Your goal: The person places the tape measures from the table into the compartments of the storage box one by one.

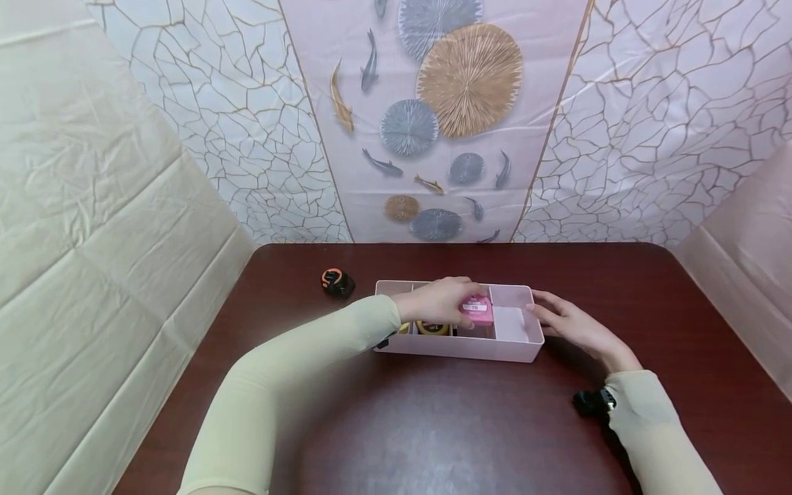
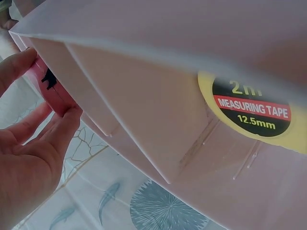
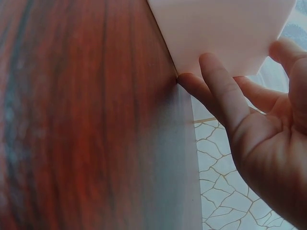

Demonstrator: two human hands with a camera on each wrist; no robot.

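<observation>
Pale fabric sleeves (image 1: 309,352) span the lower frame; at centre, the left hand's (image 1: 439,300) fingers pinch a pink, white-labelled case (image 1: 478,317); the right hand's (image 1: 578,331), spread, touch a pinkish-white, divided plastic box (image 1: 470,349).

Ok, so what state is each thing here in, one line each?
Pale pink rectangular plastic box: open-topped, upright on the dark red-brown table.
Small pink plastic case: pinched by the left hand.
Round yellow-and-black tape measure: in the box, partly hidden.
Yellow item in the leftmost compartment: mostly hidden.
Orange-and-black tape measure: on the table, untouched.
Right hand: touching the box's right end.
</observation>
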